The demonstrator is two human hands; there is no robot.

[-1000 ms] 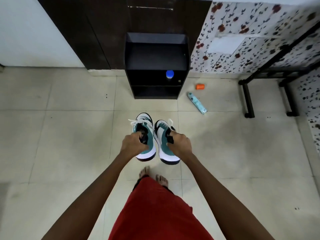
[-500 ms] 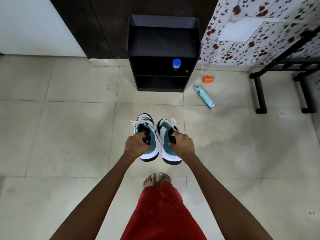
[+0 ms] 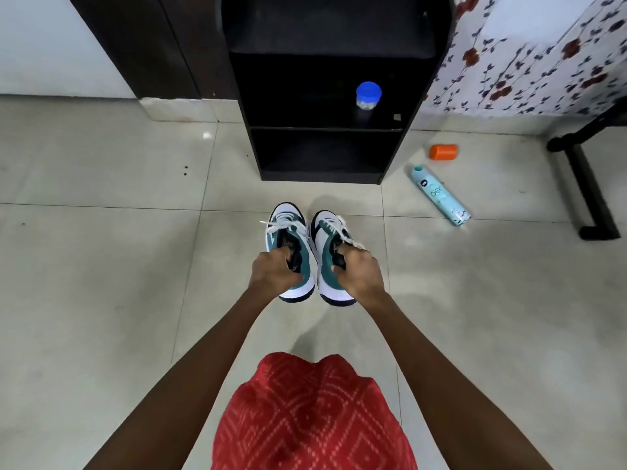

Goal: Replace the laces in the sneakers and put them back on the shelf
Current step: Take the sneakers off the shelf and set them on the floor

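Pale tiled floor [image 3: 101,283], with a dark shelf [image 3: 325,129] against the wall dead ahead.

- Left hand [image 3: 275,273] hooks its fingers into the mouth of the left sneaker [image 3: 285,215] and grips the collar.
- Right hand [image 3: 360,274] holds the right sneaker [image 3: 324,232] the same way.
- The pair is side by side, toes toward the shelf, short of it and seemingly held clear of the floor.
- White laces [image 3: 283,227] are threaded, with ends loose on both shoes.

Lacing looks done; the step in hand is the return to the shelf.

- A blue-lidded jar [image 3: 368,93] sits at the right of the middle compartment. The bottom one looks free, though dark.
- Best approach: crouch, keep the soles level and slide both in toes first.
- Tuck the lace ends in so they do not snag on the front edge.
- A spray can [image 3: 441,195] and an orange cap [image 3: 443,151] lie right of the shelf, off the path.
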